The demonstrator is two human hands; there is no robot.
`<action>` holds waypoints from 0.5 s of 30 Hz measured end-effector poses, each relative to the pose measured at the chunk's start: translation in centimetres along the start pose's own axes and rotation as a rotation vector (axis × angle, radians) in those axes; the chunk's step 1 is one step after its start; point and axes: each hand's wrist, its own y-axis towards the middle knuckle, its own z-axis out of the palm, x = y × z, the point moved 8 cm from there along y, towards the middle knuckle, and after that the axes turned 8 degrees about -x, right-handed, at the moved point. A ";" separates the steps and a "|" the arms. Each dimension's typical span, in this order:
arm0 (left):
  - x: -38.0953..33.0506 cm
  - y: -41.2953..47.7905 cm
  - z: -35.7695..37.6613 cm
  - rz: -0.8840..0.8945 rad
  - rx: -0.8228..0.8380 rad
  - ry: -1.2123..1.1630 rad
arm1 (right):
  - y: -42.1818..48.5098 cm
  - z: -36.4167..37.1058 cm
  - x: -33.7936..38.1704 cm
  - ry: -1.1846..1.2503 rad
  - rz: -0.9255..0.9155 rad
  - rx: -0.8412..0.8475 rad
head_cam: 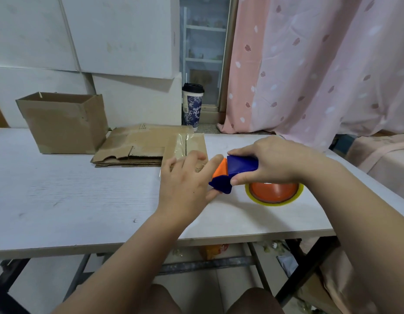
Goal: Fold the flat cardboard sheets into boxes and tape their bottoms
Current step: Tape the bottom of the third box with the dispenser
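Hands meet near the middle of a pale table (60, 200), toward its right side. The right hand (271, 162) is wrapped around the blue handle of a tape dispenser (241, 165), gripping it from above. Its tape roll (273, 193) (orange core, yellowish tape) shows below the wrist, just above the table top. The dispenser's long axis runs left to right, with its blue and orange nose pointing left.

The left hand (185, 180) sits at that nose with fingers spread and mostly straight. Its index finger lies along the top of the nose and its thumb underneath. Whether it pinches a tape end cannot be told, though a faint clear strip shows by the hand's left edge.

Flat cardboard sheets (137, 146) lie stacked beyond the hands, toward the table's far edge and a little to the left, with the long side running left to right. Shiny old tape crosses the top sheet. The left hand is the nearer one, its fingertips reaching over the stack's near right corner. The right hand with the dispenser is just to the right of the stack.

One folded box (62, 123) stands upright and open-topped near the far left corner, touching the stack. A lidded paper cup (193, 105) stands behind the table, and a pink curtain (309, 64) hangs on the right.

Judging by this, tape is being readied before a sheet is folded.
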 end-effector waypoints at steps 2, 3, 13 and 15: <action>-0.3 -0.2 -0.2 -0.011 -0.056 -0.024 | 0.7 -0.6 0.2 -0.017 -0.014 0.020; -0.4 -0.3 -0.3 -0.011 -0.081 -0.030 | 1.0 -0.7 0.4 -0.018 -0.021 0.045; -0.8 -0.6 0.8 0.067 0.150 0.006 | 3.1 2.7 -0.2 0.063 0.040 0.405; -0.7 -0.8 0.9 0.080 0.183 0.002 | 2.8 4.0 -0.8 0.204 0.070 0.436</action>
